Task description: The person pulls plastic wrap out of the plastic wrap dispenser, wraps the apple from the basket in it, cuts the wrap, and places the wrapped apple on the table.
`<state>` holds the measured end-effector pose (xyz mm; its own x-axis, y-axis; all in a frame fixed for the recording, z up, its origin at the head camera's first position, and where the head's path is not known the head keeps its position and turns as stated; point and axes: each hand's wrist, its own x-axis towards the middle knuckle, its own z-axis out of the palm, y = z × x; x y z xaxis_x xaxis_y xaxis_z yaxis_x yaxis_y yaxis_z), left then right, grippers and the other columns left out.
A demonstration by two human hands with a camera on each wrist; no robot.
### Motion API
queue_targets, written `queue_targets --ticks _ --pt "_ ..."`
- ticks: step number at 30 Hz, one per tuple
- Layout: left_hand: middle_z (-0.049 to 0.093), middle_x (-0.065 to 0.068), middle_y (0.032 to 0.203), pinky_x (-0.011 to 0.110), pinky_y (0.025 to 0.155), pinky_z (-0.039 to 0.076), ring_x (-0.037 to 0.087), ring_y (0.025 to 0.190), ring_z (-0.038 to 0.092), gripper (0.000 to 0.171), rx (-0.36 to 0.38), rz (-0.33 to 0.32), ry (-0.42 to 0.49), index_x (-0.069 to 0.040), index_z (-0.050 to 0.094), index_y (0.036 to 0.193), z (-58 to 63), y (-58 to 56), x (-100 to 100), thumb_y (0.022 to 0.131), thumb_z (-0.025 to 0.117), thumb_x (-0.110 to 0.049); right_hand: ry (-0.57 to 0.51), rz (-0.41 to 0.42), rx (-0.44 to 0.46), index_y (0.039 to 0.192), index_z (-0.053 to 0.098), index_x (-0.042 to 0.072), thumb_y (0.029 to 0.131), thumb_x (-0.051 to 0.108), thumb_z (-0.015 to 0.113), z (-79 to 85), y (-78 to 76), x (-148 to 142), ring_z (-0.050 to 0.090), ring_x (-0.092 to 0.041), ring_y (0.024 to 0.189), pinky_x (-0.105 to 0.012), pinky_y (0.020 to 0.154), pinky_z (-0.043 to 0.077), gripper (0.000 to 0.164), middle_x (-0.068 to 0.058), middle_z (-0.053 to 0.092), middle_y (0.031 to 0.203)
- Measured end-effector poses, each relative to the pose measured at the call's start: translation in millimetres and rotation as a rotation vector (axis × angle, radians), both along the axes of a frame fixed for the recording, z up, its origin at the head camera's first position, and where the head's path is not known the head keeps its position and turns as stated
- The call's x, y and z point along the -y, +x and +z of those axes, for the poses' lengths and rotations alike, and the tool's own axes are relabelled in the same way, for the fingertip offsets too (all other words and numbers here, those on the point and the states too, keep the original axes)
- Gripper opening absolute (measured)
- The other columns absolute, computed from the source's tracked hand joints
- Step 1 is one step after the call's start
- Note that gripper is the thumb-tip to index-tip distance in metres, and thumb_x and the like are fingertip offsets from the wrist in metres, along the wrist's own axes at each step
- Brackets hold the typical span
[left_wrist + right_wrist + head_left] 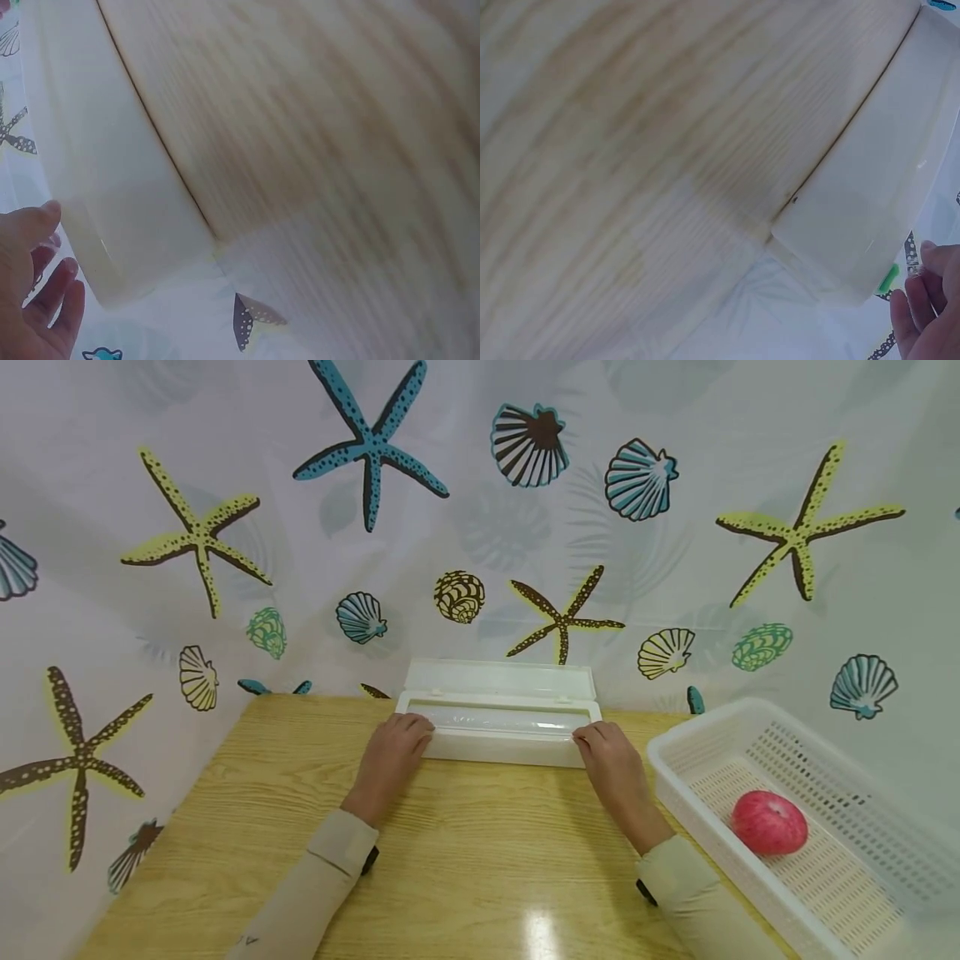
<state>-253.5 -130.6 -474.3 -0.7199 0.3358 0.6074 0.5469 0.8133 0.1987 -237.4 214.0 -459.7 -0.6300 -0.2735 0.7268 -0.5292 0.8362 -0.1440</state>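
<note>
A white cling film dispenser (502, 747) stands at the back of the wooden table, its lid (498, 678) raised. Inside lies a roll of clear cling film (510, 720). At the dispenser's left end my left hand (393, 756) pinches the film's edge between thumb and fingers. My right hand (613, 768) pinches the film at the right end. The left wrist view shows the left thumb (41, 217) beside the dispenser's white body (112, 165). In the right wrist view, the right hand's fingertips (915, 289) come together just past the dispenser's corner. The film itself is hard to make out.
To the right, a white plastic basket (720, 814) holds a round pink-red object (768, 822). Behind the table (480, 852) hangs a pale curtain (465, 510) printed with starfish and shells; the raised lid is close to it.
</note>
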Motion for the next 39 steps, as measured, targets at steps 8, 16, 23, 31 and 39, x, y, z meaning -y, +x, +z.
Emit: queue_targets --ticks 8,16,23,31,39 --pt "0.061 0.006 0.095 0.033 0.075 0.056 0.019 0.089 0.055 0.009 -0.033 -0.04 0.06 -0.006 0.067 0.096 13.7 3.1 3 0.089 0.063 -0.01 -0.036 0.015 -0.029 0.085 0.067 0.002 0.08 0.0 0.07 4.7 1.4 -1 0.059 -0.026 0.078 -0.039 0.064 0.056 0.006 -0.01 0.063 0.082" --pt "0.06 0.006 0.092 0.03 0.073 0.056 0.019 0.087 0.056 0.013 -0.031 -0.053 0.056 -0.006 0.066 0.098 23.6 6.8 6 0.086 0.066 -0.005 -0.059 0.035 -0.027 0.085 0.066 0.0 0.078 -0.005 0.07 11.1 0.3 -1 0.06 -0.027 0.078 -0.04 0.065 0.056 0.01 -0.012 0.063 0.081" --pt "0.062 0.007 0.094 0.032 0.075 0.056 0.02 0.09 0.058 0.015 -0.044 -0.076 0.082 -0.005 0.068 0.098 25.8 7.7 8 0.083 0.067 -0.002 -0.058 0.029 -0.024 0.084 0.066 0.001 0.077 -0.005 0.07 15.4 -0.1 -2 0.06 -0.028 0.078 -0.039 0.065 0.057 0.01 -0.012 0.063 0.081" --pt "0.064 0.008 0.095 0.033 0.076 0.057 0.021 0.092 0.06 0.017 -0.041 -0.056 0.12 -0.004 0.069 0.098 26.2 8.2 10 0.081 0.068 0.001 -0.071 0.062 -0.04 0.083 0.066 0.001 0.076 -0.007 0.071 14.6 -1.9 -1 0.059 -0.026 0.075 -0.038 0.062 0.056 0.012 -0.011 0.062 0.079" --pt "0.065 0.007 0.095 0.033 0.074 0.057 0.02 0.09 0.06 0.017 -0.053 -0.065 0.178 -0.004 0.07 0.097 31.7 9.9 9 0.081 0.068 0.002 -0.067 0.06 -0.048 0.083 0.066 0.002 0.077 -0.007 0.07 19.1 -0.6 1 0.059 -0.025 0.075 -0.038 0.062 0.056 0.012 -0.011 0.062 0.08"
